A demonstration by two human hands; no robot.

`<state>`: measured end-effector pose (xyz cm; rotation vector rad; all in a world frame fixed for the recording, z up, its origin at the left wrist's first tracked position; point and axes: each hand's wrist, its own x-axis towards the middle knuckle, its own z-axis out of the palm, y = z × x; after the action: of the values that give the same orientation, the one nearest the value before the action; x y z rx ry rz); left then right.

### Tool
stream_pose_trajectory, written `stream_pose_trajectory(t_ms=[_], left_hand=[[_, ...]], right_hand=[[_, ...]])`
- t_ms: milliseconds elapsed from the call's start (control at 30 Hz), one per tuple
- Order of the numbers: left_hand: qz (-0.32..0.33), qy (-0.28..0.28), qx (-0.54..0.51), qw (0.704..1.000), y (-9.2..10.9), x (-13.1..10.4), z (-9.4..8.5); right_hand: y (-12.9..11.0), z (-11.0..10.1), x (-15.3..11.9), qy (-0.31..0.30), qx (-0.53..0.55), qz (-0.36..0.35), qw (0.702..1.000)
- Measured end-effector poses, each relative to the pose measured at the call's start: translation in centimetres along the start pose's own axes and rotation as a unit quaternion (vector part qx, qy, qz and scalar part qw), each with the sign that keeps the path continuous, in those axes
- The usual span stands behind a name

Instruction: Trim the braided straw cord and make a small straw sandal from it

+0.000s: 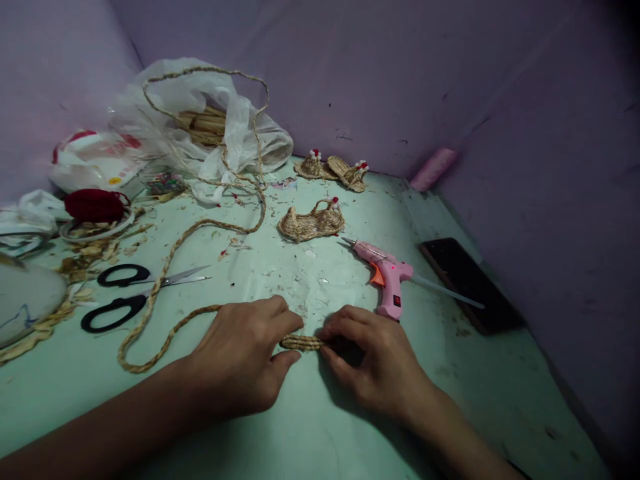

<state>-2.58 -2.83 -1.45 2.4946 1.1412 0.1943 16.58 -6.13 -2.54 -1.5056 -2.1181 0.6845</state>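
Between my hands, low over the table, is a short flat coil of braided straw rope [303, 343]. My left hand [250, 353] closes around its left end, with thumb and fingers on either side. At the right end, the fingertips of my right hand [373, 357] pinch it. From under my left hand a long braided rope [193, 230] runs left, loops over the scissors and climbs to the plastic bag. The pink glue gun [385, 270] lies just beyond my right hand, its red light on and a clear glue stick in its back.
Black-handled scissors [145, 293] lie on the left. Small woven slippers [313, 221] sit ahead, with more woven pieces [355, 175] by the wall. A dark phone [470, 283] is at right. Dark red yarn [95, 205] and a bag of straw [205, 127] stand back left.
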Motion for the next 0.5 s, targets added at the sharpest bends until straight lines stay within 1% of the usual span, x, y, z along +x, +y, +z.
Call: stream_pose_trajectory(t_ms=[100, 200, 267, 367, 500], left_hand=[[0.006, 0.022, -0.002, 1.000, 0.3, 0.0, 0.2], [0.014, 0.008, 0.023, 1.000, 0.9, 0.2, 0.2], [0.006, -0.004, 0.033, 0.999, 1.1, 0.4, 0.1], [-0.009, -0.016, 0.029, 0.999, 1.2, 0.6, 0.1], [-0.013, -0.019, 0.015, 1.000, 1.1, 0.6, 0.1]], right_hand=[[-0.1, -0.1, 0.2, -0.002, -0.014, 0.010, 1.000], [-0.5, -0.2, 0.3, -0.006, -0.025, 0.023, 0.999], [-0.6, -0.3, 0.3, -0.009, -0.021, 0.034, 0.999], [-0.6, -0.3, 0.2, -0.006, 0.005, 0.039, 0.999], [-0.2, -0.1, 0.2, -0.002, 0.019, 0.040, 0.999]])
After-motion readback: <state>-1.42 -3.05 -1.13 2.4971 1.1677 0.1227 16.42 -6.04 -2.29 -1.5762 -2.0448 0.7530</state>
